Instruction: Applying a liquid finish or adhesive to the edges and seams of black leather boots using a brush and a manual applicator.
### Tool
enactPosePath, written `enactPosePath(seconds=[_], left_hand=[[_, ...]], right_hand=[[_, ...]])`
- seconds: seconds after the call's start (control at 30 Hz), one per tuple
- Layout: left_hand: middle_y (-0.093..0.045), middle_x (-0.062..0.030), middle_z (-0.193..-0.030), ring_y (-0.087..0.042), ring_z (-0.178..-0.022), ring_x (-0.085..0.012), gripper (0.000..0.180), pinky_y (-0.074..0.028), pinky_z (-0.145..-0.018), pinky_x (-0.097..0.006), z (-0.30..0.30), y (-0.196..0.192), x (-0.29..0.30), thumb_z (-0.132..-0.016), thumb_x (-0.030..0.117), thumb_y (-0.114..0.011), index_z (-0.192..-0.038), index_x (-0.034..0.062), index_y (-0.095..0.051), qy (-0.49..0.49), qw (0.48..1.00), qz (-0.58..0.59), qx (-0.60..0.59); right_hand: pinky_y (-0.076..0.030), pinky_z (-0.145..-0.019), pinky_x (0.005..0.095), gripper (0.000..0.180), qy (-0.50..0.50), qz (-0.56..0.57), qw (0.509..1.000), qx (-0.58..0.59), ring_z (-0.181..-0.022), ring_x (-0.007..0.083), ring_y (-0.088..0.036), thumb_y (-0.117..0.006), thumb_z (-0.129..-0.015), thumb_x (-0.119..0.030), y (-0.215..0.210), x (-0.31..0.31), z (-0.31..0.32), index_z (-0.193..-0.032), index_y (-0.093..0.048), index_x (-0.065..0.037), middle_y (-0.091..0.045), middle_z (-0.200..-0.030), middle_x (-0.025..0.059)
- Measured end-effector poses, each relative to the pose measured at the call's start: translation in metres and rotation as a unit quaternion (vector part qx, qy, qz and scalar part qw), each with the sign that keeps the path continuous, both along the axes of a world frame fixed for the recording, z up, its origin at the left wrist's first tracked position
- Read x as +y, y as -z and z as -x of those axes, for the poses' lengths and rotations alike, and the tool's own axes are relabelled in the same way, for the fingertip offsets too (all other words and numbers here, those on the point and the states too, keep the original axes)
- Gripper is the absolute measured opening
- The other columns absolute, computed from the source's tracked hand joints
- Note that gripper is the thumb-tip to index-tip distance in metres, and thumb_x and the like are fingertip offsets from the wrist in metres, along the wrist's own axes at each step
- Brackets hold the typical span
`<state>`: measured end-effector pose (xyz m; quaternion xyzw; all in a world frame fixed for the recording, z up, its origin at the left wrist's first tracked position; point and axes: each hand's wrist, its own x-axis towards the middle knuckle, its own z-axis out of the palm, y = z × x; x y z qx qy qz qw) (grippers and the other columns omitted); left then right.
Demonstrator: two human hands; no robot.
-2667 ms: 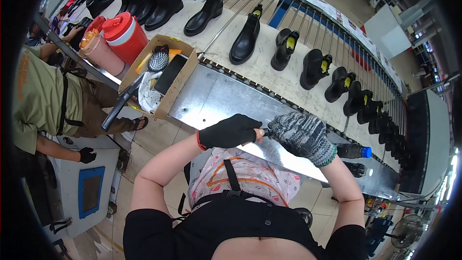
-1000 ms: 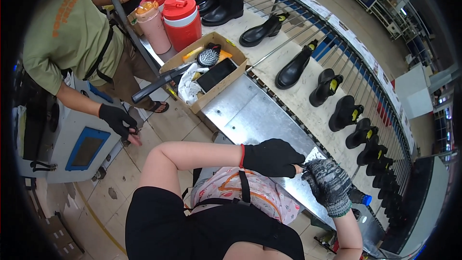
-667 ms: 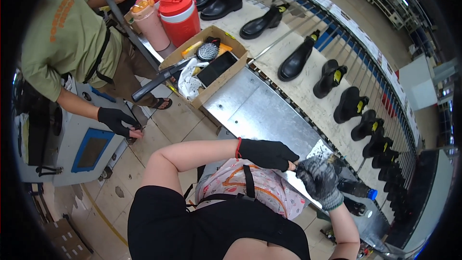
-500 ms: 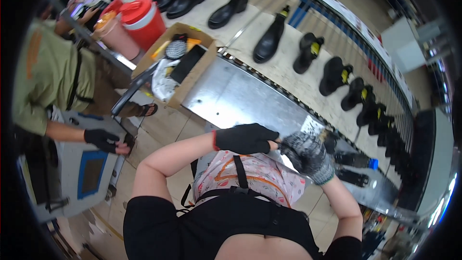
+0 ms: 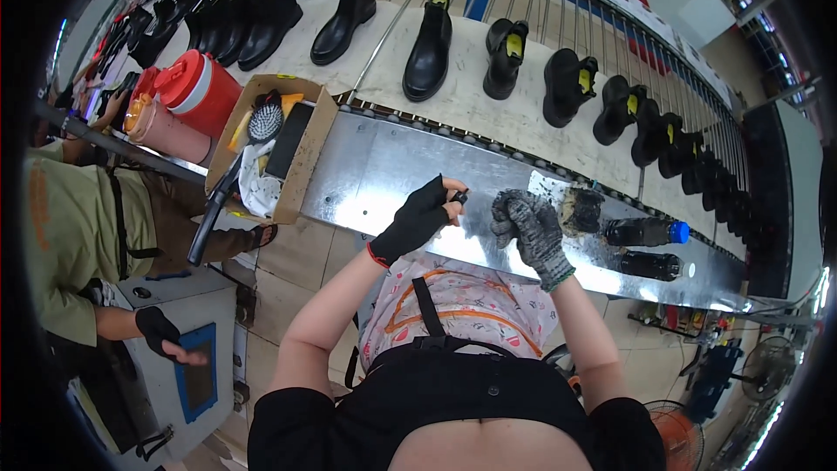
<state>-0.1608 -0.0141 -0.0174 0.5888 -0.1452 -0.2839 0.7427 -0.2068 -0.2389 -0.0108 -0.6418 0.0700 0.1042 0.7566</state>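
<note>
My left hand (image 5: 418, 220), in a black fingerless glove with a red cuff edge, pinches a small black piece (image 5: 459, 198) between bare thumb and forefinger. Its kind is too small to tell. To its right, my right hand (image 5: 529, 231) wears a grey knitted glove, its fingers curled closed; whatever they may hold is hidden. Both hands are above the near edge of a shiny metal ledge (image 5: 370, 166), apart from each other. Beside my right hand lies a dark, stained sponge-like block (image 5: 581, 211). Further right, two bottles of dark liquid lie: one blue-capped bottle (image 5: 641, 231) and another bottle (image 5: 652, 265).
Black ankle boots (image 5: 429, 48) stand in a row on a pale conveyor (image 5: 384, 70) beyond the ledge. At left, a cardboard box (image 5: 307, 161) holds a hairbrush (image 5: 266, 122); red jugs (image 5: 199, 96) stand behind it. A co-worker's gloved hand (image 5: 166, 336) hangs by a grey machine (image 5: 144, 384).
My hands, close together half a second ago, have drawn apart, and the small black piece shows in my left fingers. The view has turned. The co-worker's hand has moved off the machine's edge.
</note>
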Motion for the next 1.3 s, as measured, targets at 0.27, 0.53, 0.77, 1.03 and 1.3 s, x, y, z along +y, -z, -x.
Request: enactPosePath(seconds=[0.27, 0.53, 0.77, 1.03, 1.3], left_hand=[[-0.052, -0.0019, -0.089, -0.060, -0.084, -0.0122, 0.031, -0.047, -0.074, -0.025, -0.011, 0.021, -0.029, -0.086, -0.004, -0.052, -0.116, 0.0033, -0.047, -0.032, 0.998, 0.026, -0.038], [-0.052, -0.0020, -0.088, -0.059, -0.082, -0.0113, 0.038, -0.046, -0.071, -0.024, -0.012, 0.030, -0.047, -0.083, -0.008, -0.052, -0.119, 0.0044, -0.046, -0.020, 0.995, 0.012, -0.093], [-0.053, -0.0009, -0.085, -0.055, -0.073, -0.0092, 0.042, -0.046, -0.067, -0.023, -0.018, 0.051, -0.054, -0.076, -0.002, -0.063, -0.115, 0.0055, -0.049, -0.085, 0.985, -0.062, -0.136], [-0.053, -0.0022, -0.067, -0.054, -0.062, -0.0135, 0.041, -0.046, -0.059, -0.027, -0.034, 0.092, -0.069, -0.071, 0.013, -0.074, -0.106, 0.0056, -0.054, -0.174, 0.939, -0.227, -0.193], [-0.056, -0.0036, -0.068, -0.058, -0.063, -0.0183, 0.040, -0.047, -0.059, -0.031, -0.040, 0.109, -0.066, -0.071, 0.021, -0.075, -0.103, 0.0050, -0.058, -0.163, 0.912, -0.301, -0.228]], right_hand=[[-0.051, -0.060, 0.0262, 0.033, 0.043, -0.040, 0.998, 0.016, -0.067, 0.0144, -0.063, -0.059, -0.088, -0.026, -0.003, 0.014, 0.009, -0.106, -0.061, 0.002, -0.066, -0.084, 0.0068], [-0.052, -0.059, 0.0266, 0.022, 0.066, 0.202, 0.971, -0.113, -0.063, 0.0144, -0.064, -0.060, -0.085, -0.015, 0.045, -0.002, 0.013, -0.101, -0.067, -0.002, -0.068, -0.088, 0.0080], [-0.049, -0.048, 0.0252, 0.020, 0.126, 0.254, 0.958, -0.038, -0.057, 0.0112, -0.060, -0.062, -0.085, -0.017, 0.055, 0.002, 0.012, -0.098, -0.067, -0.002, -0.065, -0.081, 0.0062], [-0.052, -0.049, 0.0249, 0.020, 0.157, 0.081, 0.981, 0.084, -0.060, 0.0111, -0.060, -0.061, -0.086, -0.015, 0.059, 0.012, 0.013, -0.102, -0.065, -0.003, -0.064, -0.079, 0.0046], [-0.054, -0.052, 0.0261, 0.022, 0.167, 0.035, 0.983, 0.069, -0.062, 0.0119, -0.060, -0.062, -0.085, -0.011, 0.057, 0.010, 0.013, -0.105, -0.064, -0.002, -0.064, -0.083, 0.0058]])
